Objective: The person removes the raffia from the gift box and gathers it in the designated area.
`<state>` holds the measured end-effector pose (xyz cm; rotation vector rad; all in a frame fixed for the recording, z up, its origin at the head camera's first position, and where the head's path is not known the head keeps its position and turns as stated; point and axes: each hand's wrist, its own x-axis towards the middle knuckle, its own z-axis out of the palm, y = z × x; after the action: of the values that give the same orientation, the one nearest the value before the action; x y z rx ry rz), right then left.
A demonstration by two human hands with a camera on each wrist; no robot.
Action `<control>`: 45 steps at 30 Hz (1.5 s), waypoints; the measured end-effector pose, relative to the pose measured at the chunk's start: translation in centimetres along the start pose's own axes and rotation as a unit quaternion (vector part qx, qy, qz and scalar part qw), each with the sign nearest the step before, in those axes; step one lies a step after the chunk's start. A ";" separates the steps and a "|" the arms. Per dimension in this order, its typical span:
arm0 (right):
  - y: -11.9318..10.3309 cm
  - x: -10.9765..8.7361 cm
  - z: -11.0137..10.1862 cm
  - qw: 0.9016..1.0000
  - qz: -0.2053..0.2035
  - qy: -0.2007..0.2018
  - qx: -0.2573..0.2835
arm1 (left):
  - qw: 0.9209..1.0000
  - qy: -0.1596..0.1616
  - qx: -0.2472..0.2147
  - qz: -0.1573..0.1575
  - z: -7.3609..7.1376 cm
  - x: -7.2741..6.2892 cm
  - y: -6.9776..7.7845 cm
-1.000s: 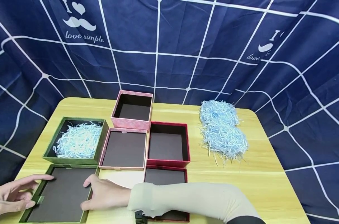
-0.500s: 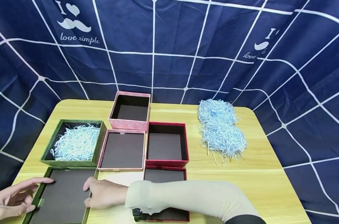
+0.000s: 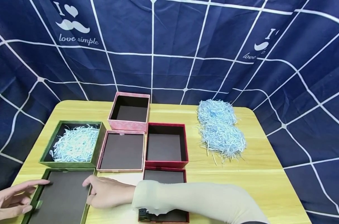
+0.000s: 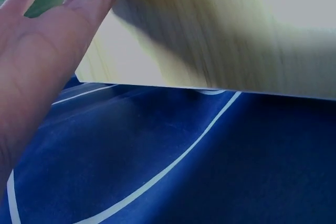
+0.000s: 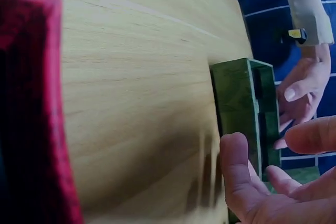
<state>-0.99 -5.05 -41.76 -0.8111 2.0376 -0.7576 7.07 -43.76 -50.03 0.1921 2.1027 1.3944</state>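
In the head view a green box lid (image 3: 64, 196) lies with its dark inside up at the lower left. My left hand (image 3: 13, 199) is at its left rim, index finger extended over the edge and thumb tip close to the small green tab. At the right rim is my right hand (image 3: 110, 191), its index finger reaching over the edge. The right wrist view shows the right hand's fingers spread beside the lid's green side wall (image 5: 236, 98), one fingertip against or very near it. Behind the lid stands a green box (image 3: 69, 163) holding pale blue shredded paper (image 3: 77, 144).
A pink box (image 3: 128, 125) and pink lid (image 3: 123, 152) stand mid-table. Beside them are a red box (image 3: 166, 163) and a red lid (image 3: 165, 175), partly under the right forearm. Two clumps of blue shredded paper (image 3: 221, 130) lie at right. A blue cloth (image 3: 172, 40) hangs behind.
The right hand has shifted slightly right, and its thumb no longer shows over the lid's rim. The left hand keeps nearly its place. The whole head view has tilted a little.
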 end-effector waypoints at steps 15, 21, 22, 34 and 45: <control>0.5 -1.7 -3.8 0.984 -0.090 0.117 0.095 | 0.929 0.301 0.117 0.182 -0.1 2.2 5.2; 0.3 -1.3 -5.2 0.972 -0.116 0.157 0.130 | 0.916 0.316 0.130 0.210 -0.4 4.5 8.9; 0.1 -1.3 -5.4 0.971 -0.122 0.163 0.129 | 0.918 0.313 0.132 0.205 -0.5 4.8 9.3; -3.0 1.1 -7.5 0.969 -0.114 0.217 0.013 | 0.949 0.230 0.157 0.147 -2.0 8.0 11.0; -5.6 5.7 -7.8 0.969 -0.019 0.246 -0.018 | 0.954 0.201 0.157 0.158 -2.7 8.9 10.7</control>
<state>-8.69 -11.08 -36.26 -0.7335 2.4839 -1.0247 -3.73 -37.38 -43.53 0.4184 2.7318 1.3497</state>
